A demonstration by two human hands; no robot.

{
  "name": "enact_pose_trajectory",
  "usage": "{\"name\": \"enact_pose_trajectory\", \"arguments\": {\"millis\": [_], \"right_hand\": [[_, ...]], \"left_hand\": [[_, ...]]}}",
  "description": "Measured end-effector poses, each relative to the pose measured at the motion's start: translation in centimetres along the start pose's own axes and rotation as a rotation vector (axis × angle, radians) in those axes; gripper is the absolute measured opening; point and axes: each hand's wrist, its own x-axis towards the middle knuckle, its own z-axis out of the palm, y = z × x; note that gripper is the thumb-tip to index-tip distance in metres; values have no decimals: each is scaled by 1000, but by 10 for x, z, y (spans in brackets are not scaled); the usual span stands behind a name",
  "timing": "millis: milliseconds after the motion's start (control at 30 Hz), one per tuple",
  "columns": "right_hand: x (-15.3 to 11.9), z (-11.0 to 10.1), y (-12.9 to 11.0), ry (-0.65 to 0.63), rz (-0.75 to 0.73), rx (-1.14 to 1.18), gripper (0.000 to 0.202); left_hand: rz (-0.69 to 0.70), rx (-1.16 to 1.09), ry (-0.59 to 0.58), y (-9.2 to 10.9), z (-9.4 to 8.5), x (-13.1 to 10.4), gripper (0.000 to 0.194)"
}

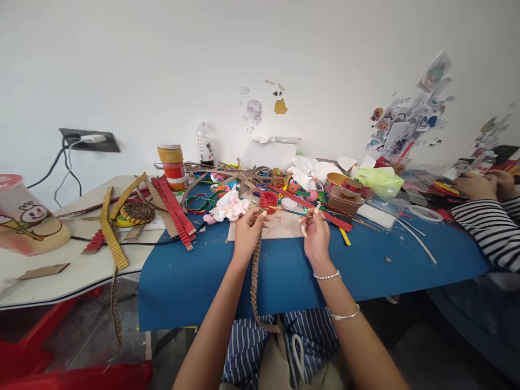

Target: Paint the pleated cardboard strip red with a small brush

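My left hand [248, 230] is closed, pinching the upper end of a brown corrugated cardboard strip [254, 276]. The strip hangs over the table's front edge down to my lap. In the closed fingers of my right hand [317, 235] is a thin paintbrush [293, 211], blue along its middle, its orange-brown end pointing at my left fingertips. Whether that end touches the strip is too small to tell. Just behind the brush stands an open tub of red paint [268, 199] on a red-stained pale board [280, 230]. A crumpled, pink-stained tissue [231, 205] lies by my left hand.
Red corrugated strips [173, 208], a yellow strip [108, 227] and a coiled one [138, 211] lie left. Stacked paint jars [173, 165] and a bottle [204, 143] stand behind. Right are a brown box [344, 203], a tissue pack [377, 181] and another person's striped sleeve [487, 227].
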Motion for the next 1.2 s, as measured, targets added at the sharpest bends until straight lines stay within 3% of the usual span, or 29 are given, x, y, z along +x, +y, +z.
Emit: {"name": "enact_pose_trajectory", "arguments": {"millis": [600, 1200], "right_hand": [[-1, 1, -2, 46, 18, -1, 19], [-2, 3, -1, -21, -10, -67, 19]], "left_hand": [[-11, -11, 2, 2, 1, 0, 18], [-3, -25, 1, -2, 0, 1, 22]]}}
